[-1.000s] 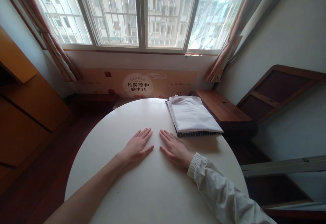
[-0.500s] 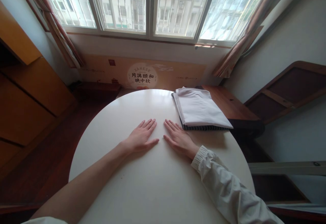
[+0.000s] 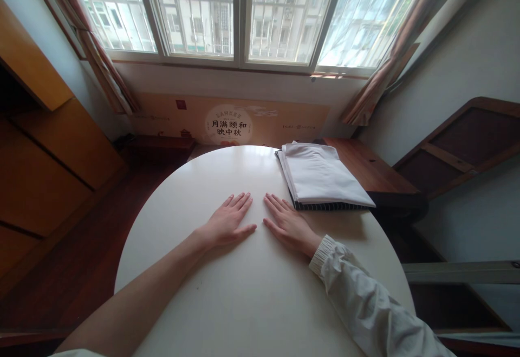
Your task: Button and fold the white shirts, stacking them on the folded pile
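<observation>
Round glossy white bench (image 3: 244, 303) spanned lower centre, bare left hand (image 3: 227, 220) and pale-sleeved right hand (image 3: 290, 227) lay flat, released, folded white cloth (image 3: 323, 175) rested right of centre

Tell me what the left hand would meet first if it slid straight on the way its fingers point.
Probably the right hand, just across a strip of white tabletop from the left hand, though perhaps only glancingly.

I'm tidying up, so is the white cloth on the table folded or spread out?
Folded: the white cloth lies in a compact, layered stack, with several edges showing along its left side.
</observation>
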`<state>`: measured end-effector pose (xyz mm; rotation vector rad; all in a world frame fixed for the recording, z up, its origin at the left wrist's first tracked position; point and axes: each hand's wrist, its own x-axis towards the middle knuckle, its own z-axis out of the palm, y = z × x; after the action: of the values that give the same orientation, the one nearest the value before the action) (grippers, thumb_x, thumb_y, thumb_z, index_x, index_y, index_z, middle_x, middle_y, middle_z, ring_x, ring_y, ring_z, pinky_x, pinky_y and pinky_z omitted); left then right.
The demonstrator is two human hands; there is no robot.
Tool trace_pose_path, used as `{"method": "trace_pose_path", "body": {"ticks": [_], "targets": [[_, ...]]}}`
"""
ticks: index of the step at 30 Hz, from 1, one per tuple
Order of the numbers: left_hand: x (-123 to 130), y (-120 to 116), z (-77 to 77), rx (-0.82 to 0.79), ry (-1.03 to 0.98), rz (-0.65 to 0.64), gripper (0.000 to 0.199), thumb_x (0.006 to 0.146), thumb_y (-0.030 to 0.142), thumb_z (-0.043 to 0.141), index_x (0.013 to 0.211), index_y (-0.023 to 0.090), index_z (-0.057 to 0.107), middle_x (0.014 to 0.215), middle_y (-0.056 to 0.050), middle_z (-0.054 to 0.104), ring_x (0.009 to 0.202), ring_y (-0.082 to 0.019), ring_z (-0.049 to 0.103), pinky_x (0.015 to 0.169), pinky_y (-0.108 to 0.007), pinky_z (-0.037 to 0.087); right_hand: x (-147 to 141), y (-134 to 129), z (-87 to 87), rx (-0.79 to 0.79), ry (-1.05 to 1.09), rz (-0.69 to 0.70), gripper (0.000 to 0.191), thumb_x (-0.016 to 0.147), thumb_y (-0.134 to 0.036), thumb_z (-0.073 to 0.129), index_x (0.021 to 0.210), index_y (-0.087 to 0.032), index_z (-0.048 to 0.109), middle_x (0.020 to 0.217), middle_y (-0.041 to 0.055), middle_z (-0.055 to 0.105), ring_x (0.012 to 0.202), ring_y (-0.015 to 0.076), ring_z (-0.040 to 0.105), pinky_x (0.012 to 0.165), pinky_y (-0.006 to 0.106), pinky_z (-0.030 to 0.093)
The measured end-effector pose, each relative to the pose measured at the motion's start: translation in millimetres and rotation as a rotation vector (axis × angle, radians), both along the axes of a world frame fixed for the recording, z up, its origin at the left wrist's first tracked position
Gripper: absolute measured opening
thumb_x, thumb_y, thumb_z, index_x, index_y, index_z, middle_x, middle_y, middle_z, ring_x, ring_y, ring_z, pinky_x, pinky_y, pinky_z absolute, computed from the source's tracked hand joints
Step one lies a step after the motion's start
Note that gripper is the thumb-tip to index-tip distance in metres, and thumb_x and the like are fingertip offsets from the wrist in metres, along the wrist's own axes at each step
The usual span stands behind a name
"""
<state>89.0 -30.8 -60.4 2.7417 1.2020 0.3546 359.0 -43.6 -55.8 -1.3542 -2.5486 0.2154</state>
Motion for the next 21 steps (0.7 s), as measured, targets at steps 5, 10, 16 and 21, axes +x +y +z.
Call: {"method": "trace_pose_path", "body": {"ticks": [5,10,16,21], "targets": [[-0.6,0.1,-0.1,-0.008,-0.023,-0.004,0.083,0.105,0.070,0.035,0.172,0.023,0.024,0.177,-0.010,0.025,0.165,-0.028,0.022,0.134,-0.047,0.016,1.7,1.1,-2.9,0.008,0.020,0.012,0.070,0.111,-0.053,0.037,0.172,-0.022,0.022,0.176,0.0104,0.026,0.163,0.0274,0.026,0.133,0.050,0.025],[-0.3,-0.4,0.8,-0.007,-0.020,-0.003,0.083,0.105,0.070,0.036,0.171,0.021,0.024,0.177,-0.010,0.025,0.165,-0.028,0.022,0.134,-0.046,0.017,1.9,0.9,-3.0,0.005,0.026,0.011,0.071,0.111,-0.054,0.036,0.172,-0.022,0.022,0.176,0.0109,0.026,0.163,0.0274,0.026,0.133,0.050,0.024],[0.3,-0.4,2.7,-0.024,-0.004,0.003,0.084,0.105,0.070,0.035,0.172,0.021,0.024,0.177,-0.011,0.024,0.165,-0.028,0.022,0.134,-0.047,0.016,0.8,-0.2,-1.7,-0.001,0.027,0.004,0.070,0.111,-0.054,0.035,0.172,-0.020,0.025,0.176,0.0120,0.027,0.164,0.0262,0.025,0.133,0.049,0.024],[0.6,-0.7,5.4,-0.020,-0.041,0.000,0.082,0.104,0.070,0.039,0.170,0.022,0.030,0.175,-0.010,0.029,0.163,-0.029,0.027,0.134,-0.048,0.020,2.6,-0.8,-1.1,0.010,0.075,0.011,0.070,0.109,-0.054,0.042,0.170,-0.021,0.030,0.175,0.0126,0.030,0.162,0.0289,0.029,0.133,0.052,0.026]]}}
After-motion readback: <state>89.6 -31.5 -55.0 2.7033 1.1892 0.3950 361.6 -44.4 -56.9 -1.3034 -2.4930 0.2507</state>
